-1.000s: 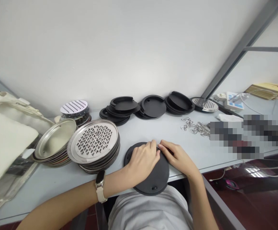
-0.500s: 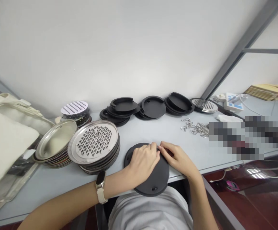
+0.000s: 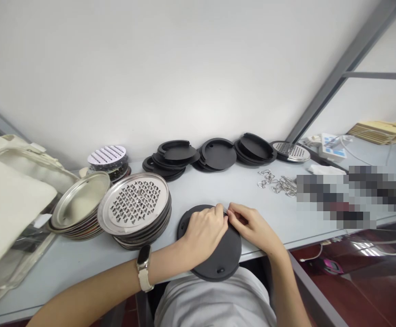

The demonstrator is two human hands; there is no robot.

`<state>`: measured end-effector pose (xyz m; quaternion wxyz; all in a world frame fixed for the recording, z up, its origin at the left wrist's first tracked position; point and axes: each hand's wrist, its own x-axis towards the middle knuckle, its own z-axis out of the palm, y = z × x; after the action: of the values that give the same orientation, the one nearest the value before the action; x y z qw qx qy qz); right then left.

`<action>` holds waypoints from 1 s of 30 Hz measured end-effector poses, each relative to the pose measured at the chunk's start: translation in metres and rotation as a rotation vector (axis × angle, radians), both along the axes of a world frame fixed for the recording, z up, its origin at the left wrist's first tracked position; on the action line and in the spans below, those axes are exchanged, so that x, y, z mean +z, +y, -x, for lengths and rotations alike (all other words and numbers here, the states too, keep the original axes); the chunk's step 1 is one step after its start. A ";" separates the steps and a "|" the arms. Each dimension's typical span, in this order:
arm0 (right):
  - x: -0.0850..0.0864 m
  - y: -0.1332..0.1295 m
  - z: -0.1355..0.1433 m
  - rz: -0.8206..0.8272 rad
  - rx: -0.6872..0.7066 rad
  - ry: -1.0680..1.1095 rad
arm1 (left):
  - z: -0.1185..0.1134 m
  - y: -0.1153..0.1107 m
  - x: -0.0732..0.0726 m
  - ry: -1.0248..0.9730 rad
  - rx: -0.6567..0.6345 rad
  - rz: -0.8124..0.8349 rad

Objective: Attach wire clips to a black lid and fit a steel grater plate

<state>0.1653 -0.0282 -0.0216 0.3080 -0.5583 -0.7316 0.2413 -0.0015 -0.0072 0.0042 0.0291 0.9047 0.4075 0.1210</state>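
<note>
A round black plastic plate (image 3: 223,254) overhangs the table's front edge against my body, with small black knobs near its rim. Across its top lies my left hand (image 3: 206,229), fingers curled together at the far right rim. My right hand (image 3: 250,225) meets it there, thumb and fingers pinched at the same spot. A tiny pale glint shows between the fingertips, but what they grip is hidden. Left of the plate is a stack of metal grater discs (image 3: 134,204). Bent wire clips (image 3: 283,185) lie in a loose pile beyond my right hand.
Black round plates (image 3: 218,154) stand in several piles along the wall. At the left are a stack of shallow metal discs (image 3: 78,206), a white grater disc (image 3: 107,156) and a cream bag (image 3: 10,200). A perforated metal disc (image 3: 291,151) lies near the grey post (image 3: 327,88).
Very little differs. Both hands stay at the plate's far right rim, and my right fingertips have shifted slightly. The whole view has moved a touch.
</note>
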 end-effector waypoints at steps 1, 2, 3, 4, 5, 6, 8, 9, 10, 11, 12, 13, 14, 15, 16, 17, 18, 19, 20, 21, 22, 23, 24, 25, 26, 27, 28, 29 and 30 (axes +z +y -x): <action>0.000 0.000 0.000 0.004 0.003 0.000 | 0.000 0.000 0.000 0.002 -0.002 0.002; 0.000 0.000 0.000 0.008 0.004 0.001 | 0.000 0.000 0.001 0.004 -0.003 0.004; 0.000 0.000 0.000 0.010 0.004 0.001 | 0.000 0.000 0.001 0.006 -0.004 0.007; 0.000 0.000 0.000 0.010 0.003 0.001 | 0.000 0.000 0.001 0.008 -0.003 0.009; 0.000 0.000 0.000 0.008 0.001 0.001 | 0.000 0.000 0.001 0.009 -0.001 0.010; 0.000 0.000 0.000 0.006 -0.002 0.002 | 0.000 0.000 0.001 0.008 0.000 0.010; 0.000 0.000 0.000 0.003 -0.004 0.003 | 0.000 0.000 0.001 0.006 0.001 0.006; 0.000 0.000 0.000 0.002 -0.005 0.003 | 0.000 0.000 0.001 0.005 0.000 0.002; 0.000 0.000 0.000 0.001 -0.005 0.004 | 0.000 0.000 0.001 0.005 -0.002 0.000; 0.000 0.000 0.001 0.000 -0.006 0.005 | 0.000 0.000 0.001 0.005 -0.003 -0.001; 0.000 0.000 0.001 -0.001 -0.006 0.006 | 0.000 0.000 0.001 0.006 -0.004 0.000; 0.001 0.000 0.001 -0.001 -0.007 0.008 | 0.000 0.000 0.001 0.006 -0.004 0.000; 0.001 0.000 0.001 -0.002 -0.008 0.009 | 0.000 0.000 0.001 0.006 -0.003 0.001; 0.001 0.000 0.001 -0.003 -0.010 0.010 | 0.000 0.000 0.000 0.006 -0.001 0.001; 0.001 0.000 0.001 -0.003 -0.011 0.009 | 0.000 0.000 0.000 0.005 0.003 0.001; 0.001 0.000 0.001 -0.003 -0.011 0.009 | 0.000 0.000 0.000 0.005 0.006 0.001; 0.001 0.000 0.001 -0.004 -0.011 0.009 | 0.000 0.000 0.000 0.006 0.008 0.002; 0.001 0.000 0.001 -0.004 -0.012 0.010 | 0.000 0.000 0.000 0.007 0.008 0.006; 0.001 0.000 0.001 -0.004 -0.012 0.012 | 0.000 0.000 0.000 0.010 0.008 0.010; 0.001 0.000 0.001 -0.004 -0.013 0.014 | 0.000 0.001 -0.001 0.012 0.010 0.013; 0.001 0.000 0.001 -0.004 -0.015 0.016 | 0.000 0.001 -0.001 0.015 0.013 0.015; 0.000 0.000 0.001 -0.002 -0.017 0.018 | -0.001 0.001 -0.001 0.017 0.016 0.014; 0.000 0.000 0.001 0.001 -0.018 0.020 | -0.001 0.001 -0.001 0.020 0.018 0.013; 0.000 -0.001 0.001 0.006 -0.019 0.022 | 0.000 0.001 -0.001 0.021 0.019 0.010; 0.000 -0.001 0.000 0.010 -0.021 0.025 | 0.000 0.001 -0.001 0.022 0.016 0.008; 0.000 -0.001 0.000 0.014 -0.023 0.027 | 0.000 0.001 -0.001 0.022 0.013 0.007; 0.000 -0.001 0.000 0.017 -0.024 0.027 | 0.000 0.001 -0.001 0.020 0.010 0.005; 0.000 -0.001 0.000 0.017 -0.024 0.025 | 0.000 0.001 -0.001 0.017 0.010 0.003; 0.000 -0.001 0.000 0.013 -0.024 0.022 | 0.000 0.001 -0.001 0.014 0.012 0.002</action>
<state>0.1658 -0.0293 -0.0216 0.3150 -0.5665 -0.7198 0.2484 -0.0014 -0.0061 0.0027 0.0264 0.9030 0.4132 0.1145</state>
